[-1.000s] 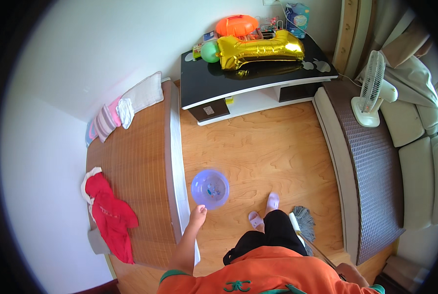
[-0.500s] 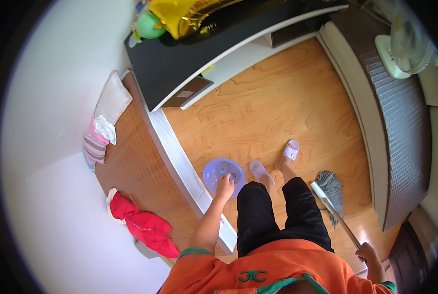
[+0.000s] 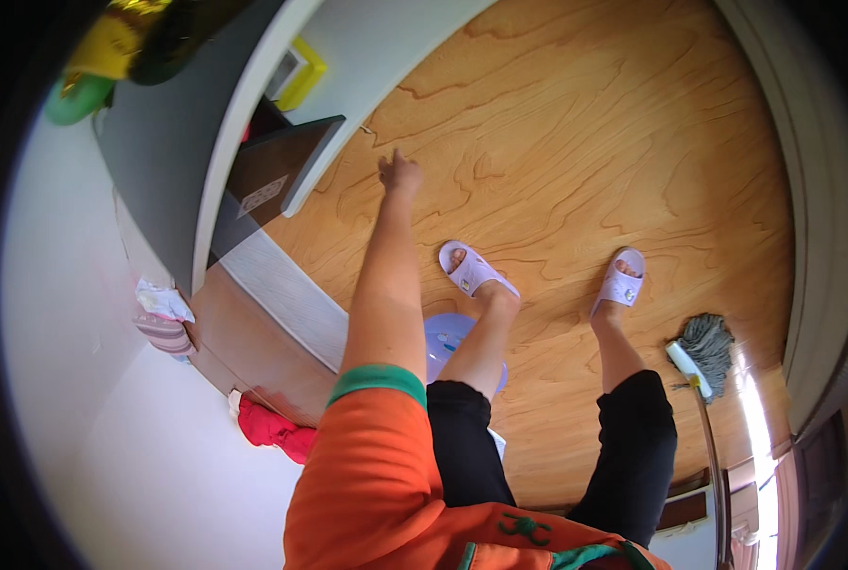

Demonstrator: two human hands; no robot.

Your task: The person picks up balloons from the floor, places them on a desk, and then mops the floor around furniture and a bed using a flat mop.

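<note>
My left hand [image 3: 401,177] is stretched far forward over the wooden floor, beside the open brown door [image 3: 270,180] of the low cabinet. Its fingers look parted, and I see nothing held in them. A grey string mop [image 3: 705,344] with a white head clamp rests on the floor at the right. Its handle [image 3: 712,451] runs down to the lower edge; my right hand is out of the picture. A translucent bluish-purple basin [image 3: 440,340] stands behind my left leg, partly hidden by the leg and my left arm.
At the left is a raised brown platform [image 3: 244,323] with a pale edge, holding red cloth [image 3: 270,429] and a striped cushion [image 3: 165,334]. A yellow-framed object [image 3: 302,76] sits in the cabinet. Gold and green balloons [image 3: 80,95] lie on its top. I wear lilac slippers [image 3: 471,267].
My left hand has left the basin and reached forward to near the cabinet door. I have stepped forward and the view has turned. My right hand, earlier on the mop handle, has left the picture.
</note>
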